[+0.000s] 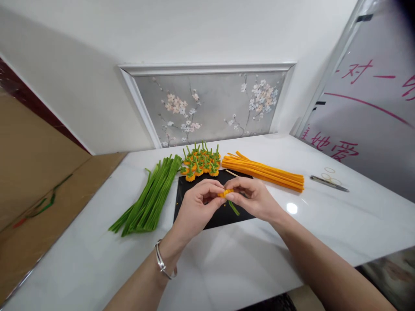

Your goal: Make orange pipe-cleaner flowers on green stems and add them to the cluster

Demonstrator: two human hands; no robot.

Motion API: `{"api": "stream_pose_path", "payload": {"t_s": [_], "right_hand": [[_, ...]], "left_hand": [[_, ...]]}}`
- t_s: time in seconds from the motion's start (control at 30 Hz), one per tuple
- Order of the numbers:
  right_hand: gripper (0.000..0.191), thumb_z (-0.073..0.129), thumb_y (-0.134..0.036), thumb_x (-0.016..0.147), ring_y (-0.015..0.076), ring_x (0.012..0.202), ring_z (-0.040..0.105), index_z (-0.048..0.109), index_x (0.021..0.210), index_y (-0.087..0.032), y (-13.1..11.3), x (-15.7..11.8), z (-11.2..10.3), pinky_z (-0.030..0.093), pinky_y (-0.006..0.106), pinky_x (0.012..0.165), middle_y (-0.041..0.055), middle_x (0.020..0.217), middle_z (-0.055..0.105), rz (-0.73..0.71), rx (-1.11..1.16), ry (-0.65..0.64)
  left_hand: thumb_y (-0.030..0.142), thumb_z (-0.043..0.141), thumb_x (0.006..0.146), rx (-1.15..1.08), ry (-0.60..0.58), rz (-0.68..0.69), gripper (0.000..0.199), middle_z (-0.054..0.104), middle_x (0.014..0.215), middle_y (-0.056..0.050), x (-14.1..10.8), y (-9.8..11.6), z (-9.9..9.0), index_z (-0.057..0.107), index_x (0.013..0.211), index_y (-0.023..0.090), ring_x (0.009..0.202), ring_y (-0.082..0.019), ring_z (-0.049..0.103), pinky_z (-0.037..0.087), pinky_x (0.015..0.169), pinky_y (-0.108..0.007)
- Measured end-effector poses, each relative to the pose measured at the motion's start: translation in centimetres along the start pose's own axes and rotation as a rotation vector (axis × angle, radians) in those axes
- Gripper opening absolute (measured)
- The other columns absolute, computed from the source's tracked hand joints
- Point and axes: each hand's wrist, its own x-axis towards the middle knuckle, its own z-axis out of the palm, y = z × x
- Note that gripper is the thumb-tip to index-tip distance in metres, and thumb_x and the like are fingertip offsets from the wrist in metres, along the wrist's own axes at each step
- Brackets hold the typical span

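Observation:
Between my two hands is a small orange pipe-cleaner pumpkin (226, 193), held above a black mat (191, 207). My left hand (202, 201) pinches it from the left with thumb and fingers. From the right, my right hand (251, 196) grips it the same way; fingertips cover part of it. A short green pipe cleaner (234, 208) shows just below the right thumb; whether it joins the pumpkin I cannot tell. Behind the mat stand several finished-looking orange pumpkins (190, 176) with green stems. A thin wooden stick (231, 173) lies at the mat's back edge.
A bundle of green pipe cleaners (152, 196) lies left of the mat, and a bundle of orange pipe cleaners (264, 170) lies to the back right. Farther right are scissors (329, 183) and rubber bands (330, 175). Brown cardboard (48, 194) borders the white table (207, 268) on the left.

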Motion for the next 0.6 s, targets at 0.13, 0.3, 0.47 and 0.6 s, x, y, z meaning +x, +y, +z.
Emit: {"api": "stream_pose_path", "payload": {"t_s": [0.13, 0.3, 0.47, 0.6], "right_hand": [[0.015, 0.065, -0.034, 0.083, 0.0163, 0.076, 0.063, 0.066, 0.084, -0.019, 0.19, 0.05, 0.13, 0.052, 0.028, 0.069, 0.0049, 0.086, 0.068, -0.009, 0.043, -0.002], [0.018, 0.067, -0.037, 0.083, 0.0164, 0.077, 0.065, 0.066, 0.083, -0.020, 0.41, 0.02, 0.24, 0.053, 0.028, 0.069, 0.0048, 0.087, 0.069, -0.016, 0.061, -0.007], [0.017, 0.068, -0.036, 0.082, 0.0189, 0.084, 0.066, 0.067, 0.089, -0.020, 0.55, 0.00, -0.06, 0.054, 0.031, 0.075, 0.0060, 0.092, 0.070, -0.059, 0.024, 0.030], [0.014, 0.070, -0.026, 0.081, 0.0212, 0.098, 0.065, 0.066, 0.095, -0.023, 0.38, 0.14, -0.28, 0.052, 0.036, 0.087, 0.0070, 0.101, 0.069, -0.195, -0.052, 0.108]], "left_hand": [[0.010, 0.069, 0.075, -0.054, 0.039, -0.001, 0.010, 0.065, 0.092, -0.005, -0.04, -0.22, 0.08, 0.072, 0.079, 0.019, 0.083, -0.015, 0.064, 0.054, 0.068, -0.024], [0.012, 0.070, 0.076, -0.032, 0.067, 0.039, 0.009, 0.066, 0.090, -0.004, -0.25, -0.30, 0.44, 0.073, 0.078, 0.020, 0.079, -0.013, 0.065, 0.054, 0.066, -0.022], [0.013, 0.069, 0.078, 0.066, 0.108, 0.066, 0.012, 0.066, 0.098, -0.004, -0.36, -0.13, 0.64, 0.072, 0.086, 0.022, 0.082, -0.013, 0.064, 0.054, 0.070, -0.022], [0.014, 0.073, 0.072, -0.193, 0.029, -0.167, 0.038, 0.064, 0.108, -0.004, -0.08, 0.20, 0.19, 0.064, 0.108, 0.023, 0.084, -0.014, 0.065, 0.056, 0.077, -0.027]]}}
